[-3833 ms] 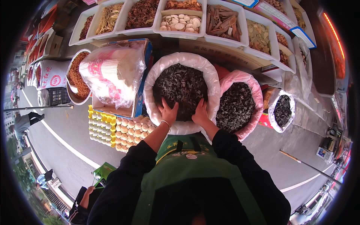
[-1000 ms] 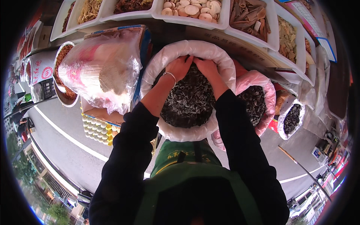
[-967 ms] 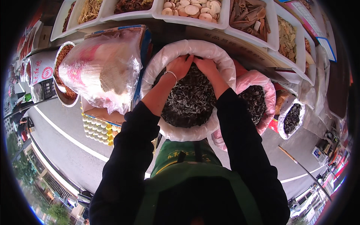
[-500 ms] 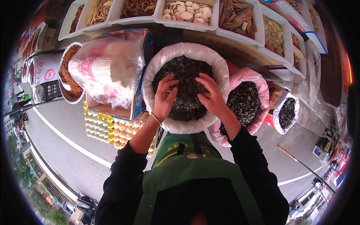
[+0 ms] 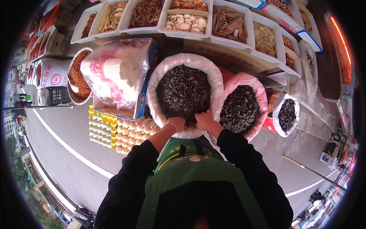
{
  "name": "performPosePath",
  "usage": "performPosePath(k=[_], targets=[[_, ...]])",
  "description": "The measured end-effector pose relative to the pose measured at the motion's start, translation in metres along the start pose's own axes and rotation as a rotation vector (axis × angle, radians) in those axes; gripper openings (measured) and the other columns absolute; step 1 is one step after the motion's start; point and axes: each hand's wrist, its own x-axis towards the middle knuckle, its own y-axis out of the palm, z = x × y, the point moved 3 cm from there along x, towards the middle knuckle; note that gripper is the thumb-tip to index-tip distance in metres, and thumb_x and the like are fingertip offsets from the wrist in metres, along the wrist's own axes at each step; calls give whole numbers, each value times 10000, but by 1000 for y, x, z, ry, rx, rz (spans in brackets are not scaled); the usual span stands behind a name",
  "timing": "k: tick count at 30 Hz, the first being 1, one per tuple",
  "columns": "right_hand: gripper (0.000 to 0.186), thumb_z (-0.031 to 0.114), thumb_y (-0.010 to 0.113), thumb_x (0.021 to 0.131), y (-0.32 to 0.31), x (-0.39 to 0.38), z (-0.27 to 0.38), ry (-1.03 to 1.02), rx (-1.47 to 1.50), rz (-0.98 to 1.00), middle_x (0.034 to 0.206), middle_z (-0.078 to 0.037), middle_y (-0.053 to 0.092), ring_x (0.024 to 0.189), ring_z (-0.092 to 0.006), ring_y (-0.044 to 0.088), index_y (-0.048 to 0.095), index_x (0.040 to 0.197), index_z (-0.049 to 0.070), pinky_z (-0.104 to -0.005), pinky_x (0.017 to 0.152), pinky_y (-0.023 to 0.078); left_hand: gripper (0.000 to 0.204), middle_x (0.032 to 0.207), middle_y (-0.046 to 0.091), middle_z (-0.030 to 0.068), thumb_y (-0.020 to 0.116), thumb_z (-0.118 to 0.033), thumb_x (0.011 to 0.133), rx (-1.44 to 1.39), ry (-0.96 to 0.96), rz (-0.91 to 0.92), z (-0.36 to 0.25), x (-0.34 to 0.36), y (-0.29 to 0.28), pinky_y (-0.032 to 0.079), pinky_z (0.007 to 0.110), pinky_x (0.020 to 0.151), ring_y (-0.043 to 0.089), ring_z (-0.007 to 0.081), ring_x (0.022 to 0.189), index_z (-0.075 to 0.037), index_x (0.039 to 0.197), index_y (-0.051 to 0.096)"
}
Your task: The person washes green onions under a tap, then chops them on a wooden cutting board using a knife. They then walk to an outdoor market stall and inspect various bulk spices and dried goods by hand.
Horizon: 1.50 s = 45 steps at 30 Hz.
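Dark, curled pieces of what looks like dried black fungus [image 5: 183,88] fill a round sack in front of me, its white plastic liner [image 5: 153,91] folded over the rim. Both hands are at the sack's near side. My left hand [image 5: 177,122] reaches inside the rim with its fingers bent down, their tips hidden among the pieces. Close to its right, my right hand [image 5: 205,121] is closed, knuckles up, against the near right part of the pile. What either hand grips, if anything, does not show.
On the right stand a pink-lined sack [image 5: 263,101] and a smaller white-lined sack [image 5: 280,103], both with dark dried goods. To the left are a box of plastic-wrapped noodle-like sticks [image 5: 124,70], a brown-filled tub [image 5: 69,81] and egg trays [image 5: 102,131]. White bins [image 5: 164,27] line the far side.
Both hands have drawn back from the middle of the pile to the sack's near edge. Their spread fingers are now bent down and in. The view has shifted slightly.
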Motion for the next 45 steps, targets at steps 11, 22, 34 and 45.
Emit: performPosePath(k=[11, 22, 34, 45], targets=[[569, 204, 784, 617, 3, -6, 6, 167, 661, -142, 862, -180, 637, 857, -327, 625, 462, 1051, 27, -419, 730, 469, 432, 883, 642, 210, 680, -317, 706, -478, 250, -309, 14, 15, 18, 493, 412, 740, 623, 356, 851, 36, 946, 617], [562, -2, 686, 741, -114, -13, -2, -6, 1181, -450, 1034, -139, 619, 810, -169, 650, 444, 1245, 49, -294, 702, 526, 433, 950, 617, 46, 673, -51, 767, -1272, 131, -540, 22, -56, -57, 475, 233, 618, 569, 80, 715, 2, 1174, 534], [364, 283, 636, 852, 61, -88, 14, 647, 2029, 254, 1084, -119, 591, 984, -219, 585, 513, 1092, 39, -381, 795, 503, 344, 828, 493, -7, 579, -360, 885, -1933, -315, -639, 56, -62, 65, 430, 291, 636, 490, 124, 766, -71, 1031, 462], [329, -139, 467, 655, 122, -23, 20, 607, 2549, -205, 956, -153, 564, 950, -312, 569, 533, 964, -46, -385, 853, 486, 342, 940, 614, 91, 530, -356, 914, -2382, -151, -899, 86, 23, 105, 504, 375, 759, 590, 249, 817, -47, 1047, 588]])
